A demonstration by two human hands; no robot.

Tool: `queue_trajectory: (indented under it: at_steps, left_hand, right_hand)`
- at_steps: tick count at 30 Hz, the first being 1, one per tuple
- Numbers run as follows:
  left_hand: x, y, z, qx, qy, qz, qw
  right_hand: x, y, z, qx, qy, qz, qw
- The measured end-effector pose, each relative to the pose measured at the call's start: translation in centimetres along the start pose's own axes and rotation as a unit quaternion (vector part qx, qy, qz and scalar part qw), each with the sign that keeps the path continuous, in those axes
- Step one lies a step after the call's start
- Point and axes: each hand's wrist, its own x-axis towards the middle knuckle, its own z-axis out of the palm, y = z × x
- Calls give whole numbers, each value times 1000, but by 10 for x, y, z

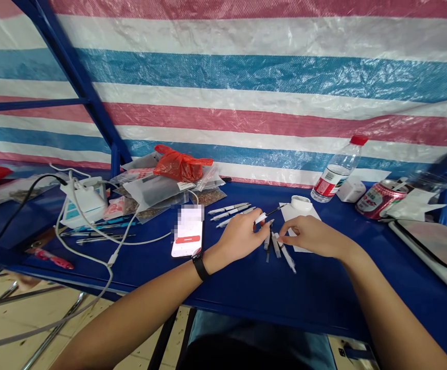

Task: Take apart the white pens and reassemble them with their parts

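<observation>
Though light, stiff and slick, and likely best held mid-barrel: one white pen barrel pinched firmly in the left hand, one thin black refill poking from it. Right hand curved, fingertips at about three loose pen parts, any grip impossible to tell. Farther out, toward the back of the bench, three whole white pens, one sheet of white paper, and one phone just beyond the left wrist.

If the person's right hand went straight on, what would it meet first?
The right hand would probably meet the white pen part first, though depth is unclear; the left hand lies just beyond.
</observation>
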Motion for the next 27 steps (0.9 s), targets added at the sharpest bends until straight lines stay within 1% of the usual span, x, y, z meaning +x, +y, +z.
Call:
queue_trajectory:
  at_steps: [2, 4, 5, 7, 8, 10, 13, 16, 19, 22, 24, 27]
  left_hand:
    - [0, 0, -1, -20, 1, -10, 1000]
    - [0, 0, -1, -48, 0, -17, 999]
    - [1, 0, -1, -66, -3, -17, 998]
    - [1, -1, -1, -106, -8, -16, 994]
    - [1, -1, 0, -126, -9, -16, 992]
    - [2, -2, 0, -163, -12, -23, 986]
    - [3, -4, 1, -206, -16, -44, 977]
    - [5, -6, 0, -227, -6, -44, 973]
    - [5, -6, -1, -236, -6, -35, 971]
    - [4, -3, 0, -216, -8, -27, 976]
    - [2, -1, 2, -202, -1, -12, 979]
    - [-1, 2, 8, -196, 14, 14, 980]
  right_hand:
    - [1, 0, 1, 33, 8, -24, 999]
    - [2, 2, 2, 94, 52, -31, 994]
    - [3, 4, 2, 131, 88, -19, 987]
    - [7, 8, 1, 209, 162, 28, 964]
    - [8, 9, 2, 245, 188, 56, 949]
    - [13, 11, 3, 298, 212, 105, 925]
    - [17, 10, 4, 350, 196, 152, 903]
    - [16, 8, 3, 390, 178, 178, 886]
    - [16, 6, 1, 445, 175, 181, 859]
    - [18, 1, 3, 501, 179, 162, 831]
    - [20, -6, 10, 564, 176, 130, 796]
    - [25, -18, 22, 669, 147, 80, 724]
